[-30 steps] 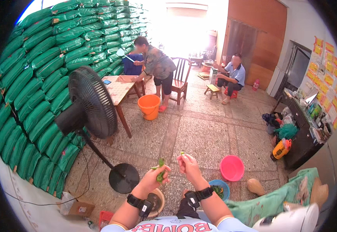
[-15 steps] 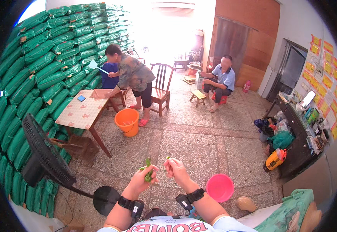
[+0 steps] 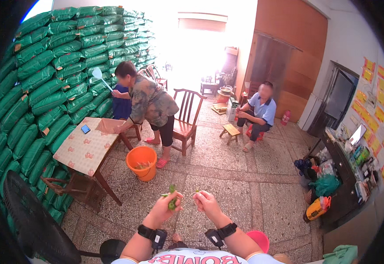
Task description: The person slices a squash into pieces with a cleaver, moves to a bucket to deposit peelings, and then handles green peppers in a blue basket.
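My left hand (image 3: 162, 209) is closed around a small bunch of green leafy vegetable (image 3: 172, 204), whose leaves stick out above and between the fingers. Just to its right, my right hand (image 3: 207, 203) pinches a tiny green piece (image 3: 197, 192) between thumb and fingertips. A narrow gap separates the two hands, both held in front of my body above the speckled floor. The exact kind of greens is too small to make out.
A pink basin (image 3: 259, 240) is beside my right forearm, and a black fan (image 3: 33, 220) stands at my left. Ahead are an orange bucket (image 3: 141, 172), a cloth-covered table (image 3: 82, 147) with a person leaning over it, and a wooden chair (image 3: 184, 127). Another person sits beyond a small stool (image 3: 231, 130).
The view has tilted upward, so the room sits lower in the picture. Both hands keep their hold close together. The person at the table has shifted the light-blue swatter.
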`<state>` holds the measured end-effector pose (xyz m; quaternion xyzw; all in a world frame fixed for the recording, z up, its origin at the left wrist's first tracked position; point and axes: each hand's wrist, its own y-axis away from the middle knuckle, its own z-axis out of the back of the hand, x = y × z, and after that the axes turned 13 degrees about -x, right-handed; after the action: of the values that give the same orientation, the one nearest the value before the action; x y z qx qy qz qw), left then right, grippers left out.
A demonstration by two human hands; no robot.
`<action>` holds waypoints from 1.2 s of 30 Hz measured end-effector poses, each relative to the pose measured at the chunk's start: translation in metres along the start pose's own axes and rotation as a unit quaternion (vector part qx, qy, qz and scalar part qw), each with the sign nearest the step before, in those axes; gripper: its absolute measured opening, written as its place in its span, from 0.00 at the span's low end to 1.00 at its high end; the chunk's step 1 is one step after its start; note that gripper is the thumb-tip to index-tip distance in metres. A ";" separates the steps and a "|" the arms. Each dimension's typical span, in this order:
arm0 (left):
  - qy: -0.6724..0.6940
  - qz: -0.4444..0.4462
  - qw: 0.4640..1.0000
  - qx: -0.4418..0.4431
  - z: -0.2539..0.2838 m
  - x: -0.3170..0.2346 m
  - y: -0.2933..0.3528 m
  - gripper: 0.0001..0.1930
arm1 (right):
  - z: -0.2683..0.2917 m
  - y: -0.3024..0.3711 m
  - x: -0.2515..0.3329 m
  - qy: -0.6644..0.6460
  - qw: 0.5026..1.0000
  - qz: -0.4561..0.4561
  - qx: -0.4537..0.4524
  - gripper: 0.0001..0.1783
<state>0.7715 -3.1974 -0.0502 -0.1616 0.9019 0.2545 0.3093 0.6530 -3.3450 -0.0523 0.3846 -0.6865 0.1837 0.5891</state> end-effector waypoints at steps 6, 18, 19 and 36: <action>0.036 -0.108 0.992 -0.059 0.044 -0.088 -0.035 0.12 | -0.058 -0.095 0.011 0.085 0.995 0.025 0.038 0.12; 0.110 -0.196 0.936 -0.270 0.121 -0.123 -0.034 0.13 | -0.085 -0.247 -0.071 0.162 0.948 -0.171 0.215 0.11; 0.128 -0.206 0.917 -0.316 0.133 -0.125 -0.021 0.13 | -0.100 -0.257 -0.076 0.164 0.937 -0.207 0.229 0.10; 0.249 -0.333 0.738 -0.531 0.130 -0.135 -0.035 0.14 | -0.291 -0.368 -0.184 0.365 0.722 -0.345 0.476 0.12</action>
<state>0.9517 -3.1354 -0.0645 -0.6472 0.5542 0.5234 0.0023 1.1231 -3.3167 -0.2321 0.7279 -0.0602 0.3970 0.5559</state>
